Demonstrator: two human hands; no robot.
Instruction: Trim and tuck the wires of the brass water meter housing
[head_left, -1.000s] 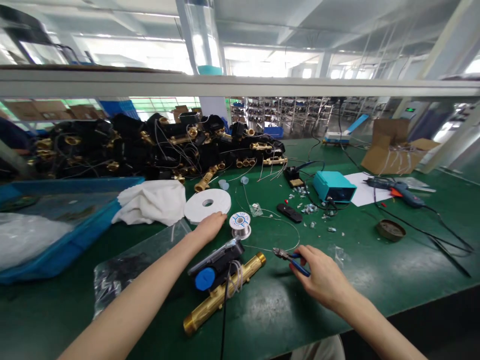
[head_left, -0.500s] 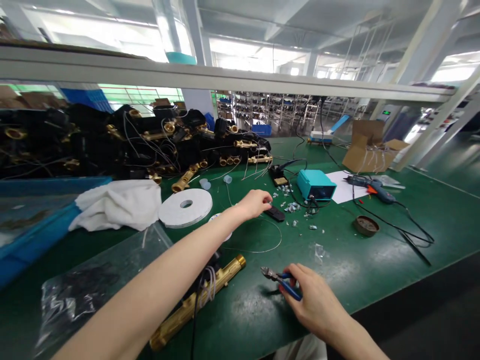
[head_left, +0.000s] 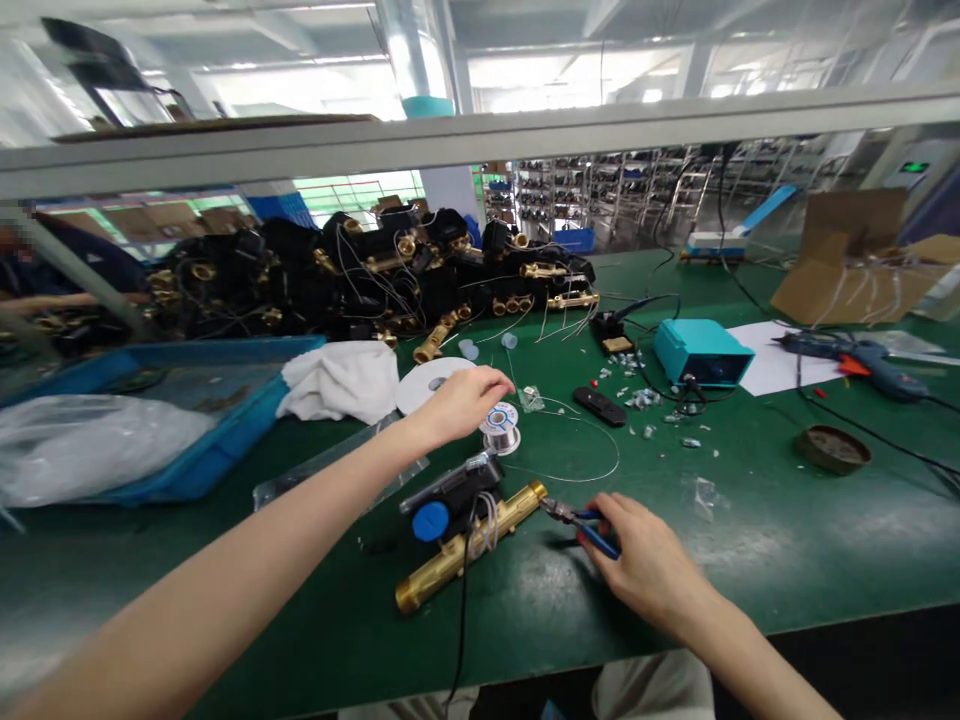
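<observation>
Your right hand point(head_left: 649, 565) is wrapped around the blue-handled metal cutting pliers point(head_left: 599, 541), whose tips point left at the near-right end of the gold-coloured metal pipe fitting point(head_left: 442, 566); from this view you cannot tell whether they touch it. Your left hand point(head_left: 466, 402) is beyond the pipe fitting, fingers bent and pointing right, in front of part of the flat white disc-shaped roll point(head_left: 417, 386) and close to the small spool of silvery wire point(head_left: 501, 441); you cannot tell whether its fingertips are apart or pinching something. The pipe fitting lies slantwise on the green worktop point(head_left: 555, 635) in front of you, with a black housing point(head_left: 459, 487), a round blue cap point(head_left: 430, 521) and a coil of grey cable point(head_left: 489, 524) on it. Left of and beyond the pipe fitting are a crumpled white cloth point(head_left: 346, 382) and a blue plastic tray point(head_left: 229, 452). Beyond it and to the right sit an oblong black object point(head_left: 600, 406) and a turquoise box-shaped unit point(head_left: 679, 352). Far beyond it rises a heap of black and brass-coloured parts point(head_left: 431, 290).
</observation>
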